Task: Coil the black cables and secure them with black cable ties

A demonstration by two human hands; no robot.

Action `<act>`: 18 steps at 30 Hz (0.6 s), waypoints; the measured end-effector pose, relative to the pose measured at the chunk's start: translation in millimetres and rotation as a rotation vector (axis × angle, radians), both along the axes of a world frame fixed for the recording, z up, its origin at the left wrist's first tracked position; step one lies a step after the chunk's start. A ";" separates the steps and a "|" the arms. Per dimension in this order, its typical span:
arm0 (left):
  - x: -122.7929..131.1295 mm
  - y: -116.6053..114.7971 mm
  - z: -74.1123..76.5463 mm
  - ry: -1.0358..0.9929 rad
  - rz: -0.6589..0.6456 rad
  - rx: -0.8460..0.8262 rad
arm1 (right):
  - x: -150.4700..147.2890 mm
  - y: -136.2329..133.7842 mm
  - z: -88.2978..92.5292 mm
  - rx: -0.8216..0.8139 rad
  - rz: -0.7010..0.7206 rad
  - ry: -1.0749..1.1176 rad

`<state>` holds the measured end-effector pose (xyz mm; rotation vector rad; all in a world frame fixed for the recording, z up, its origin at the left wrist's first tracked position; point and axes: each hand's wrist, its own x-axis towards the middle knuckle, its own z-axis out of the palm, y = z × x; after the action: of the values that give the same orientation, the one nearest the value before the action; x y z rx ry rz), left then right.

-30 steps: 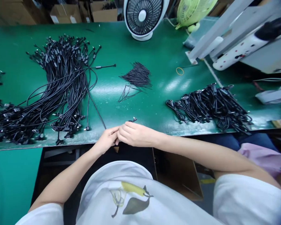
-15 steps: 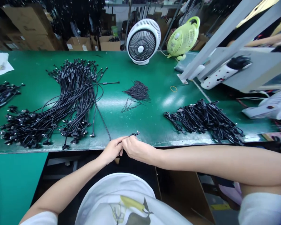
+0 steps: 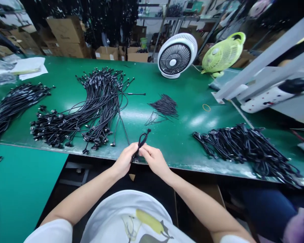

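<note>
Both hands meet at the front edge of the green table around one black cable [image 3: 142,139], folded into a small looped bundle with a connector at its upper end. My left hand [image 3: 128,156] is closed on the bundle's left side. From the right, my right hand [image 3: 153,157] pinches the same cable. Left of them lies a large pile of loose black cables [image 3: 91,101] with plugs at both ends. Ahead sits a small heap of thin black ties [image 3: 165,105]. On the right rests a pile of folded, bundled cables [image 3: 240,145].
A white fan [image 3: 177,55] and a green fan [image 3: 224,55] stand at the back of the table [image 3: 142,76]. More cables [image 3: 17,104] lie at far left. A yellow rubber band [image 3: 206,107], metal posts and a spotted bottle [image 3: 271,98] are on the right.
The view has turned left. The cable now shows as a looped bundle standing up between my hands; before, my fingers mostly hid it. My right forearm has swung in closer to my body.
</note>
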<state>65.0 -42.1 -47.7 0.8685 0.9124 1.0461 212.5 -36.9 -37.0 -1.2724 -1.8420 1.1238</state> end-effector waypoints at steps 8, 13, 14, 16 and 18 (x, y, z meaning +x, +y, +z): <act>-20.6 -9.8 4.1 0.632 -0.235 0.499 | 21.8 8.9 -5.8 -0.247 -0.154 0.256; -13.9 5.3 3.2 0.203 -0.183 0.124 | 10.7 -16.9 2.9 0.248 0.206 -0.106; -15.3 7.5 6.7 0.102 -0.159 0.080 | 8.3 -18.8 0.0 0.251 0.257 -0.132; -20.2 7.1 15.7 0.008 -0.154 0.102 | 8.2 -14.4 -7.4 0.192 0.253 -0.153; -24.3 0.6 22.7 0.116 -0.226 0.223 | 13.4 -2.5 -12.4 0.130 0.160 -0.149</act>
<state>40.7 -41.6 -25.0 1.1999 0.7812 0.9190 225.9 -39.3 -49.4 -1.1786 -2.1234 0.9954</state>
